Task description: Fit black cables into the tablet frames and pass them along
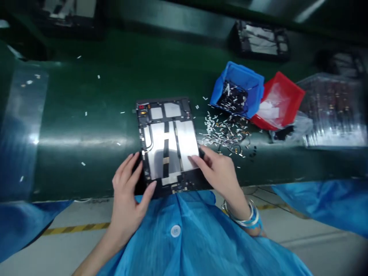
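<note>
An opened tablet (188,140) lies in front of me near the table's front edge, its silver battery cells and black inner parts facing up. My left hand (129,188) grips its lower left corner, with the fingers along the side and the thumb over the front edge. On the right side, my right hand (217,166) holds the edge between thumb and fingers, the thumb lying on a silver cell. Some fingertips are hidden behind the tablet's edges. Just to its right is a scattered pile of small white strips and thin cables (225,134).
Beyond the pile stand a blue bin (254,86) of dark cables and strips, a red bin (290,96) with clear plastic inside, and clear plastic trays (336,115). Further back sits another dark stack of opened devices (263,40). White bits dot the green table (86,92).
</note>
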A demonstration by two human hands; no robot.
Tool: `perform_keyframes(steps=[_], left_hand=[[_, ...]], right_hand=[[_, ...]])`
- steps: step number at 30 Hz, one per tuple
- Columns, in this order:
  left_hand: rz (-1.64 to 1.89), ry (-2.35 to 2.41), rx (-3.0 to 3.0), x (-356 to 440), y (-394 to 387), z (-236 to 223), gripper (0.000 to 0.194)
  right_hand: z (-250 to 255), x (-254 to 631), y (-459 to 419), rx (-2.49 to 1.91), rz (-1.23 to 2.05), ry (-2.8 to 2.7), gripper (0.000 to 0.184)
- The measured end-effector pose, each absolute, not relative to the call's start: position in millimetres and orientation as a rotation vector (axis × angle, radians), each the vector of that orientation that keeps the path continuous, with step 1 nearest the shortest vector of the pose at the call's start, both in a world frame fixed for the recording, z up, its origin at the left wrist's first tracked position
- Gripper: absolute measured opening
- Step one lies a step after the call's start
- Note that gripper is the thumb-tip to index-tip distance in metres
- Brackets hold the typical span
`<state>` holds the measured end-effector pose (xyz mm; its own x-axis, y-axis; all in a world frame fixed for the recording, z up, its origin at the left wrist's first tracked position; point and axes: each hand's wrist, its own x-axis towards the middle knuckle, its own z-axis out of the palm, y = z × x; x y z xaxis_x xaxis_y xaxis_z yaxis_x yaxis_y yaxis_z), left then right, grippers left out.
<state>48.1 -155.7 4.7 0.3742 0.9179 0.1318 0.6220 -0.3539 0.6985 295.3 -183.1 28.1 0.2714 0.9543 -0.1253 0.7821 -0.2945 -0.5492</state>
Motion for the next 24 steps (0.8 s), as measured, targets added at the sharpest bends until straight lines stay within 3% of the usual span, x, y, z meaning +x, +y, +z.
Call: perform_keyframes(steps=[7, 13, 17, 24], left_hand=[[0.813, 1.260, 1.176, 62, -87, 48, 0.040], [0.949, 1.242, 1.121, 101, 15, 45, 0.034], [1.020, 1.195, 1.154, 129, 113, 15, 0.044], [0.903, 1.198, 1.587, 166, 229, -16, 0.036]], right_hand=[[31, 299, -153, -1.669, 1.081, -1.153, 0.052], [23, 342, -171, -1.817, 0.578, -1.046, 0.019], [13, 378, -177, -1.953, 0.328, -0.861, 0.017], [16, 399, -166, -2.115, -0.108, -1.040, 0.014]])
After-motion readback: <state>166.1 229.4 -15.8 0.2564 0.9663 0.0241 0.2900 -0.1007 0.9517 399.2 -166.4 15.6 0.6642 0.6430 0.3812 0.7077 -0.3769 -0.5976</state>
